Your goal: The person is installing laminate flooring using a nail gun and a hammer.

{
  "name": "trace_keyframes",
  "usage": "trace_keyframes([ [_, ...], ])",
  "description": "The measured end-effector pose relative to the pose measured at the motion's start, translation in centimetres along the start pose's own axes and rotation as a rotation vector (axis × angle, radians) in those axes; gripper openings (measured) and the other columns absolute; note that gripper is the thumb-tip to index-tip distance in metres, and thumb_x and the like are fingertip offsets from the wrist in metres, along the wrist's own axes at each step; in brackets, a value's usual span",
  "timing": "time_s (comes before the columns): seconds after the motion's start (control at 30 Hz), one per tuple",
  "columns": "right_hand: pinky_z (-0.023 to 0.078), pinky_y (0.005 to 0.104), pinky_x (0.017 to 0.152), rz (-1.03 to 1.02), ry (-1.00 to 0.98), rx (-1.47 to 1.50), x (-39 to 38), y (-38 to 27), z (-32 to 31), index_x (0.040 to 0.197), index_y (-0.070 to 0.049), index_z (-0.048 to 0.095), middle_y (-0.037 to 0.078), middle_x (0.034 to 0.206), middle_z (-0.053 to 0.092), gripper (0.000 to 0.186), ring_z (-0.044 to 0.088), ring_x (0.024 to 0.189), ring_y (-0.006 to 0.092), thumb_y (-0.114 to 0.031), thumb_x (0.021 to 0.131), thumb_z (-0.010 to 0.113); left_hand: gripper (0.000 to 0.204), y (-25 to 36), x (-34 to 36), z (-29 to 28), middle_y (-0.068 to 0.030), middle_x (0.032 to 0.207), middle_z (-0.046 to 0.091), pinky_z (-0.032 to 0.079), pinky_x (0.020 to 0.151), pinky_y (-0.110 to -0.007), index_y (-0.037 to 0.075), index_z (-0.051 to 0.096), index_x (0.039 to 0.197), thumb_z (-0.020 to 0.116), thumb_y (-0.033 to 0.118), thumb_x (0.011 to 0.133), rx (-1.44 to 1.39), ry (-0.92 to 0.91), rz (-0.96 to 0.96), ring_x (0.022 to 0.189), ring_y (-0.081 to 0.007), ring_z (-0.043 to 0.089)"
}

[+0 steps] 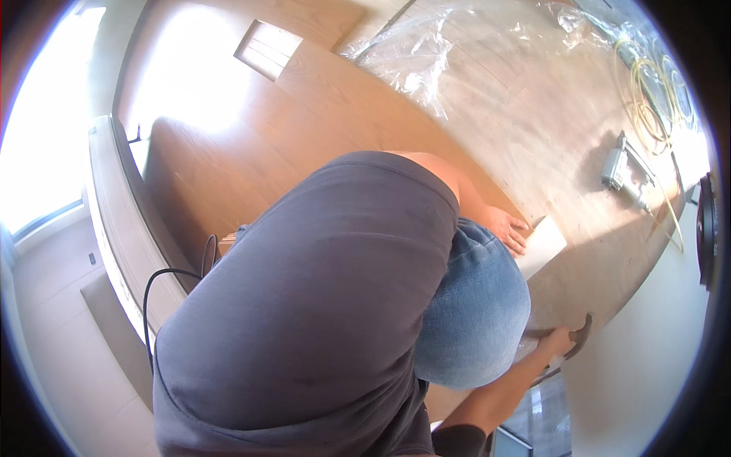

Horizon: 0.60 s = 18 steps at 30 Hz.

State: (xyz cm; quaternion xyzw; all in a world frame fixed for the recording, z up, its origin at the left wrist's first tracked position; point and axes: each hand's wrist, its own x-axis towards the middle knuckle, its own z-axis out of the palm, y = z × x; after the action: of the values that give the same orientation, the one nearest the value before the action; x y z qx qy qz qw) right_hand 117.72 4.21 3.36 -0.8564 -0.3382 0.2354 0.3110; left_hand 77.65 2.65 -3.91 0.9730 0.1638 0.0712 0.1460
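Observation:
My left hand [509,231] rests with its fingers apart at the edge of the orange wood boards [320,107], touching a white flat piece [543,250] lying on the paler subfloor [510,137]. Farther down and right, my right hand [561,343] is closed on a dark hammer [582,333] with a curved head, low beside the floor. My grey sleeve and jeans-covered knee fill the middle, hiding much of the boards.
Clear plastic sheeting [411,57] lies at the upper middle. A nail gun [617,164] and coiled yellow hose [647,107] are at the right, near a white wall [640,343]. A small rectangular cutout [266,49] interrupts the boards. A pale ledge [114,190] and black cable are at the left.

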Motion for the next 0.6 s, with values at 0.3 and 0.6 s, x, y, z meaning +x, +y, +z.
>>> trace_keyframes([
  [0.3, 0.055, 0.0425, 0.057, -0.075, -0.465, -0.499, -1.5, -2.3, -0.9, 0.107, 0.009, 0.063, 0.019, 0.094, 0.070, 0.031, 0.067, 0.068, 0.0284, -0.007, 0.082, 0.057, 0.068, -0.2, -1.2, -0.6, -0.0054, 0.167, 0.022, 0.008, 0.126, -0.053, 0.010, 0.028, 0.159, 0.040, 0.047, 0.103, 0.008, -0.034, -0.012, 0.155, -0.0199, 0.018],
  [0.6, 0.053, 0.0469, 0.060, -0.167, -0.752, -0.489, -3.4, 0.3, 5.5, 0.091, 0.006, 0.063, 0.023, 0.078, 0.067, 0.027, 0.068, 0.065, 0.0352, -0.017, 0.078, 0.057, 0.069, 0.0, -1.7, -1.3, -0.0120, 0.162, 0.034, 0.007, 0.127, -0.050, 0.004, 0.034, 0.154, 0.048, 0.045, 0.100, -0.017, -0.090, -0.070, 0.153, -0.0253, 0.025],
])
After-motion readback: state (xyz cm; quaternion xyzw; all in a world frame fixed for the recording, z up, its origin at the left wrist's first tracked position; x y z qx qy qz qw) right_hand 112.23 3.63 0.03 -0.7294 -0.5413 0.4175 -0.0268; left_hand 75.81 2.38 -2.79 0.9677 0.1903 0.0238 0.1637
